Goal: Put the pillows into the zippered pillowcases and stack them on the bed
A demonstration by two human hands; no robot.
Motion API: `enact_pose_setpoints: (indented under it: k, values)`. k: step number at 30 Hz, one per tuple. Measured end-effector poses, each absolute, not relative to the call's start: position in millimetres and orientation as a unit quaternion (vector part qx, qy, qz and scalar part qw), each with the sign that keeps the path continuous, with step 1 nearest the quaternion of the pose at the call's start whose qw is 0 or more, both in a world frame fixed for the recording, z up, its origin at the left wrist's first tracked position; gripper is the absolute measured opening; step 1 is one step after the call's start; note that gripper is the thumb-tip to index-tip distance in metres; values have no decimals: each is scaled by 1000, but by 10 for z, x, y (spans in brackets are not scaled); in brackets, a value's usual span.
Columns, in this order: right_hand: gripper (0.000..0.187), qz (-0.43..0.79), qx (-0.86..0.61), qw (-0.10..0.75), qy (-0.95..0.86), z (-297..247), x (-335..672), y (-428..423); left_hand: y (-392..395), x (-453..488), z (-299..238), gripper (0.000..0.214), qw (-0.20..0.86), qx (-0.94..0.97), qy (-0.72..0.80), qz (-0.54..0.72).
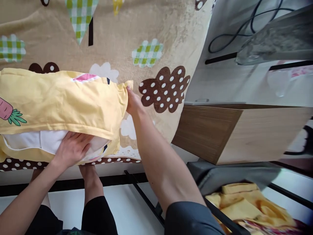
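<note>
From the left edge, the yellow cover (61, 107) lies lengthwise on the patterned blanket (110, 42), a carrot print on its upper face, with the white pillow (22, 140) showing through a long gap along its near side. By the look of it, the pillow is mostly inside already, since the cover is filled out along its visible length; its far left end is out of frame, so that end cannot be judged. The left hand (73, 148) rests in the gap against the pillow, fingertips tucked under the cover's upper edge; whether they grip anything there, I cannot tell. Further right, the right hand (133, 101) has its fingers pinched on the cover's gathered right corner. That corner is bunched rather than smooth, so it seems not yet settled, and the gap is still unclosed. Beyond stand a wooden cabinet (232, 133) and, below it, folded yellow cloth (244, 205).
</note>
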State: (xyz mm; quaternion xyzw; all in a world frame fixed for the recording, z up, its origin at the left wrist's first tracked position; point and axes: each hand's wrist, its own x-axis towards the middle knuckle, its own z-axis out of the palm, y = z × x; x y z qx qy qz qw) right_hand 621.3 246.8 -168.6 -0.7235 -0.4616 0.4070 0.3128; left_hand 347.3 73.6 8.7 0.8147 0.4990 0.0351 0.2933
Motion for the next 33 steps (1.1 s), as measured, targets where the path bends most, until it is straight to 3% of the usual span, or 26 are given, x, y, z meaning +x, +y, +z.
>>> enact_pose_setpoints:
  k: [3,9,15,18,23,27,31,33]
  values:
    - [28,467,-752,223,-409,-1531,6337,2779,807,3380,-56,36,331,796,506,22]
    - [16,426,-781,259,-375,-1194,6383,2917,894,3293,-102,46,347,807,478,2]
    - [35,364,-813,298,-343,-514,6170,1520,977,3503,192,36,183,887,422,42]
    - [43,423,-818,260,-292,-61,5797,685,1128,3612,230,24,167,921,343,74]
    - [47,488,-825,173,-227,127,5136,480,1416,3638,107,25,193,944,266,40]
    - [31,487,-833,114,-238,118,5242,662,1546,3615,120,26,219,959,179,30]
    - [26,454,-836,74,-300,368,5535,499,1470,3921,150,25,319,941,6,112]
    - [27,413,-852,62,-316,484,5611,387,1385,4186,100,24,378,921,-28,89]
